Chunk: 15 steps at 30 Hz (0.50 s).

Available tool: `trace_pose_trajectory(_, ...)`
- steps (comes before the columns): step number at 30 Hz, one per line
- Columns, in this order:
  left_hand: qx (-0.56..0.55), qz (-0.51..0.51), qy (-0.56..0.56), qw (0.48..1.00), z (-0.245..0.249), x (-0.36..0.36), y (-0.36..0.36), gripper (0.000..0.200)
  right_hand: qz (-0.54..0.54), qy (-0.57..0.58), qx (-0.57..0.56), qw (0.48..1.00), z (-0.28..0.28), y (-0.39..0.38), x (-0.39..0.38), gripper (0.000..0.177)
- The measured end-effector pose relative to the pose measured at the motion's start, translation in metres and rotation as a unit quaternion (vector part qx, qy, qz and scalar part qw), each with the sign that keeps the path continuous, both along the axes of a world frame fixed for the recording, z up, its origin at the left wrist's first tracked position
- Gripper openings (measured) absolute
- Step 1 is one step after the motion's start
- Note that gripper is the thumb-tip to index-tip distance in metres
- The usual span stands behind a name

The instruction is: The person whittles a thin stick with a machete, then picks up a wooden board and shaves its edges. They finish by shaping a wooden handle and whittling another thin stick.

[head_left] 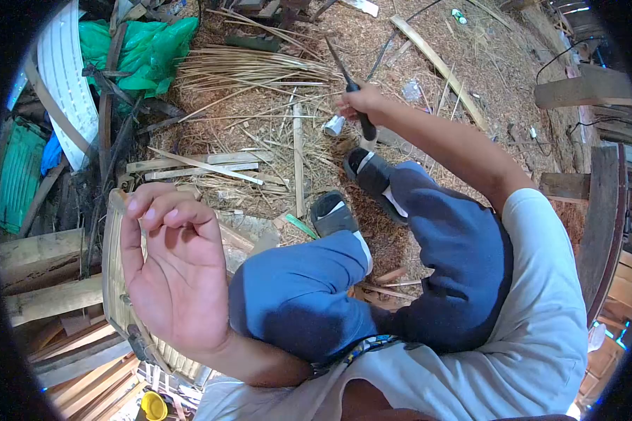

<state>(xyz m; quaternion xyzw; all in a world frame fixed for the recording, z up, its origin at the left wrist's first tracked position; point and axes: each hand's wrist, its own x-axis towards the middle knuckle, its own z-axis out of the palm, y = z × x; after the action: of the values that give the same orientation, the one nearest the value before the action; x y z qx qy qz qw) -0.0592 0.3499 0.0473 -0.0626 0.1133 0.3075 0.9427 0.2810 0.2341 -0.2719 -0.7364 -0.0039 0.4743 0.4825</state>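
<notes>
My right hand [361, 103] is stretched forward, its fingers closed round the dark handle of a long, narrow-bladed knife [341, 67]. The blade points away from me, up and slightly left, above the littered ground. Close to the camera, my left hand [178, 270] is raised with its palm showing. Its fingers are bent at the tips and apart, and nothing shows in the palm. Just behind that hand stands a pale slatted panel [116, 259], partly hidden by it. Beyond the knife, to its left, lies a bundle of thin split sticks [253, 68].
Wood shavings cover the ground [463, 49]. A long plank [439, 67] lies at the upper right, and short wooden strips [207, 167] lie before my feet. Green plastic sheeting [151, 56] and timber beams [49, 302] crowd the left. A wooden post [600, 210] stands at the right.
</notes>
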Motion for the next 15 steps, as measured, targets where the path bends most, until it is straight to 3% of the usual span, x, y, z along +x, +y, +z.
trace_pose_trajectory(6,0.001,0.003,0.005,1.000,-0.001,-0.002,0.002,0.010,0.026,-0.145,-0.048,0.988,-0.031,-0.059,-0.029,0.025)
trace_pose_trajectory(9,-0.001,0.010,0.006,1.000,0.000,-0.004,0.004,0.010,0.100,-0.216,-0.082,0.968,-0.037,-0.093,-0.040,0.029)
trace_pose_trajectory(12,0.003,0.018,0.006,1.000,-0.002,-0.006,0.005,0.011,0.260,-0.440,-0.107,0.853,-0.036,-0.109,-0.040,0.037)
trace_pose_trajectory(15,-0.001,0.017,0.008,1.000,-0.002,-0.006,0.004,0.011,0.355,-0.421,-0.093,0.829,-0.017,-0.104,-0.038,0.038)
